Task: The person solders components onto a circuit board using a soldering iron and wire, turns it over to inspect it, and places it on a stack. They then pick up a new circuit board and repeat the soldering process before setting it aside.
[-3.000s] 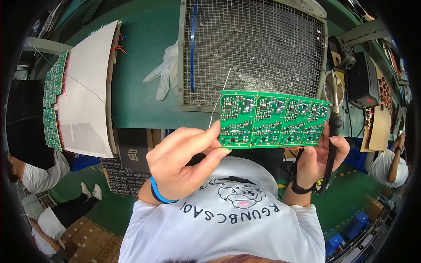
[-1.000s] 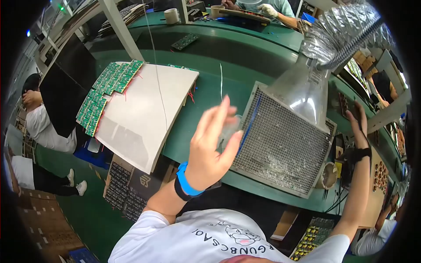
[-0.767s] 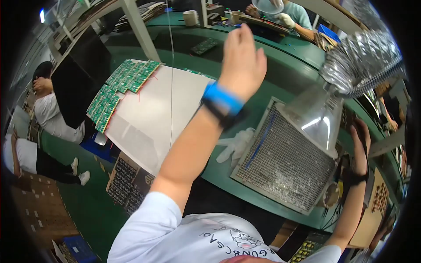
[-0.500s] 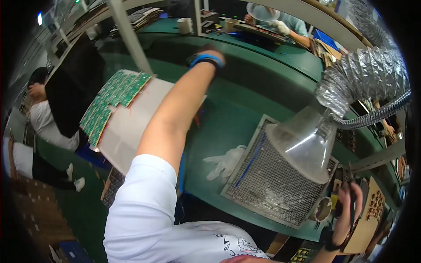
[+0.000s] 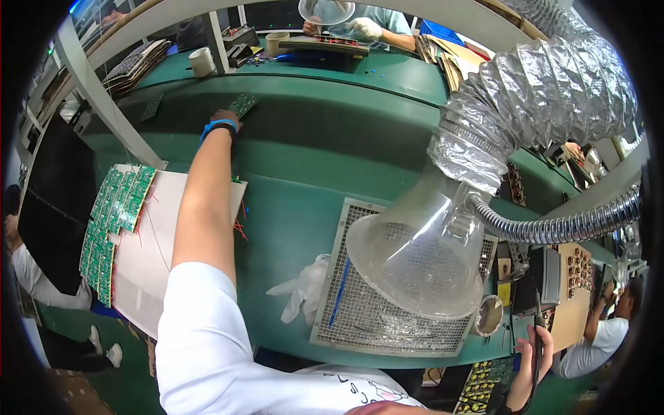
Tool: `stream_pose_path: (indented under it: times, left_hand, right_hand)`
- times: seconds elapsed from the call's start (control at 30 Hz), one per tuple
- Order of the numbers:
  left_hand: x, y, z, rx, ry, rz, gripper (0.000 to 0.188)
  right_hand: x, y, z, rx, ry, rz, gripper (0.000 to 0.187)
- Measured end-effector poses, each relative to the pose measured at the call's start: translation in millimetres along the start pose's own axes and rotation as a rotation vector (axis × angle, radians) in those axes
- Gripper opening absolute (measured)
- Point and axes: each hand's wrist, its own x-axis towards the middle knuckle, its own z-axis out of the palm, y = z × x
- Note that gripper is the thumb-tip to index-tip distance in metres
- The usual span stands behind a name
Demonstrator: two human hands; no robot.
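Note:
My left hand [image 5: 227,119], with a blue band on its wrist, reaches out over the dark green belt. Its fingers close on the near edge of a small green circuit board [image 5: 243,105]. A second circuit board [image 5: 152,107] lies on the belt further left. In my right hand [image 5: 531,356], low on the right, is a black soldering iron [image 5: 539,321], tip pointing up. Rows of green circuit boards [image 5: 119,204] cover part of a white sheet [image 5: 155,256] beneath my left arm, and red wires stick out near it.
A clear fume hood [image 5: 415,256] on a silver duct [image 5: 532,97] hangs above a metal mesh plate [image 5: 339,304]. White gloves [image 5: 304,287] lie beside it. A round tin [image 5: 489,315] stands at its right. Across the belt, a gloved person works; other people are left and right.
The view has shifted, moving the scene leftward. My left hand, blurred before, now shows a circuit board at its fingers. My right hand still holds the soldering iron, lower in view.

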Motion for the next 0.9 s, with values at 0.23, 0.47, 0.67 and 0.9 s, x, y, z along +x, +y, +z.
stream_pose_path:
  times: [0.23,0.47,0.67,0.9]
  left_hand:
    - [-39,11,-64,-0.275,-0.065,0.18,0.066]
    - [-141,77,-155,-2.092,-0.23,-0.085,0.035]
    - [-309,45,-221,-2.341,-0.363,0.24,0.027]
    - [-504,7,-208,-2.268,-0.241,0.457,0.058]
  right_hand:
    - [-1,-6,8,0.085,-0.021,-0.011,0.041]
    - [16,2,24,0.19,-0.141,-0.214,0.041]
    - [17,2,56,0.265,-0.17,-0.301,0.039]
    - [-19,-2,97,0.449,-0.196,-0.516,0.033]
